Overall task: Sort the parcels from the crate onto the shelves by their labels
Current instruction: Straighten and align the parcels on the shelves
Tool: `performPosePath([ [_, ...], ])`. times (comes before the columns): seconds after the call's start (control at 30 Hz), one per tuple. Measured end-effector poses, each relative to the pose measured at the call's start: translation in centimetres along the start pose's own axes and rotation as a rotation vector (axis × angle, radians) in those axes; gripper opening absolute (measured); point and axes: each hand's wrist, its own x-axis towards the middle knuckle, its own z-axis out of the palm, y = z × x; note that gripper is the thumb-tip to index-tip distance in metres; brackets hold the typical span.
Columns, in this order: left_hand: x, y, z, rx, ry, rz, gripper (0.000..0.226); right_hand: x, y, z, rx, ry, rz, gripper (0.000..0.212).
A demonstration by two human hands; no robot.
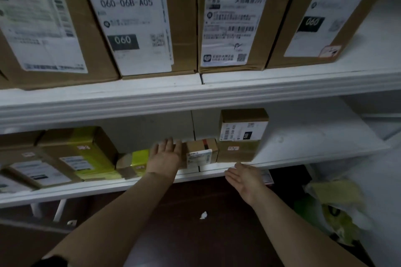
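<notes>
A small brown parcel (201,153) with a white label and a dark tape stripe sits on the lower white shelf (303,154). My left hand (166,156) lies flat with straight fingers against the parcel's left side. My right hand (244,176) hovers open, palm up, just in front of the shelf edge, below and right of the parcel, holding nothing. A taller brown box (240,134) labelled 060 stands right beside the small parcel. The crate is out of view.
The upper shelf (195,95) carries a row of large labelled cartons, one marked 060-06B-A05 (130,17). Brown and yellow-taped parcels (82,154) fill the lower shelf's left half. Bags (334,208) lie on the dark floor at right.
</notes>
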Motion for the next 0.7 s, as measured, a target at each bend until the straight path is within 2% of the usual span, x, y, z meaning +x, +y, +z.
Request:
performPosePath([
  [0.17, 1.6, -0.3, 1.0, 0.023, 0.013, 0.002, 0.062, 2.6, 1.4, 1.4, 0.051, -0.012, 0.046, 0.043],
  [0.7, 2.7, -1.3, 1.8, 0.01, 0.018, 0.06, 0.068, 5.1, 2.5, 3.1, 0.046, 0.053, 0.025, 0.038],
])
